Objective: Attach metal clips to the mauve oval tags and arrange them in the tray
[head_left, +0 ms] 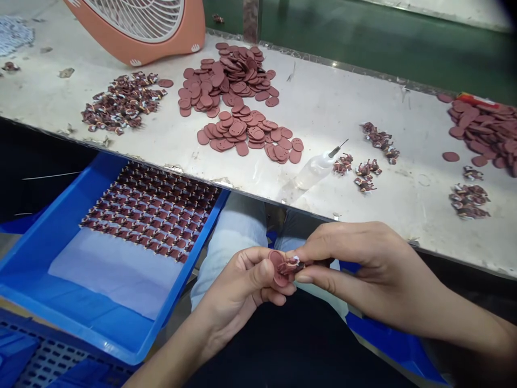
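Left hand point(242, 283) pinches oval base point(276, 260); right hand point(363, 264) pinches figurine point(292, 264) against it. Blue tray point(81, 328), left: part-filled. Many loose bases point(238, 128) remain on table point(323, 102).

Fan point(194, 27) sits far left on the bench point(323, 108); discs point(238, 129) right of it; bottle point(313, 171) nearer; figures point(152, 213) in the tray point(20, 268), near left.

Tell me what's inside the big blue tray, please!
Inside the blue tray are rows of small brown figures and a pale sheet. The table hides the tray's far end, and the sheet covers whatever is under it.
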Demonstrator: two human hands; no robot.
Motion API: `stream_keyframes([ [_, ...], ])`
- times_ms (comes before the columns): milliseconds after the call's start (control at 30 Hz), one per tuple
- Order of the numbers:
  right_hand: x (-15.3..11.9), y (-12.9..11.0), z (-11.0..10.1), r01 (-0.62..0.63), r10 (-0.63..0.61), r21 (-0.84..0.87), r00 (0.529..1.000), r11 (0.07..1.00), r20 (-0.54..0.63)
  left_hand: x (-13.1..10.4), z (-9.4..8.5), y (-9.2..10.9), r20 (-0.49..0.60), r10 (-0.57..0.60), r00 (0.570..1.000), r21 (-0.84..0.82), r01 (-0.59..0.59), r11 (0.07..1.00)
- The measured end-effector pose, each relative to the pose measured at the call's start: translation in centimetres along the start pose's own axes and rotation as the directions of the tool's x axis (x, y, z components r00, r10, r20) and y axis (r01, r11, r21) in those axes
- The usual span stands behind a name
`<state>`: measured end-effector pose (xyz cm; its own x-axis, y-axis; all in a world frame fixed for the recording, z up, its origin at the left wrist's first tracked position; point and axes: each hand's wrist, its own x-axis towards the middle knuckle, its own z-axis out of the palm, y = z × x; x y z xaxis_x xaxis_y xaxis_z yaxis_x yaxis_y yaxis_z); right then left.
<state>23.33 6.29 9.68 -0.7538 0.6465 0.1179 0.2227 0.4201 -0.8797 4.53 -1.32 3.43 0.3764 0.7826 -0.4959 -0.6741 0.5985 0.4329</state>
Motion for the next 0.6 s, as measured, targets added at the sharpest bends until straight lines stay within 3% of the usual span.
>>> stream_keyframes([
  [300,0.07,0.15,0.37,-0.065,0.066,0.039,0.998,0.997,-0.011,-0.08,-0.5,-0.35,-0.013,-0.009,1.0,-0.035,0.008,0.999],
  [433,0.16,0.38,0.35,-0.062,0.061,0.113,0.998,0.992,0.008,0.06,-0.45,-0.46,0.002,-0.019,1.0,-0.073,0.019,0.997],
  [600,0.27,0.51,0.36,-0.037,0.039,0.082,0.999,0.996,-0.014,0.09,-0.23,-0.39,0.0,-0.028,1.0,-0.093,0.027,0.995],
])
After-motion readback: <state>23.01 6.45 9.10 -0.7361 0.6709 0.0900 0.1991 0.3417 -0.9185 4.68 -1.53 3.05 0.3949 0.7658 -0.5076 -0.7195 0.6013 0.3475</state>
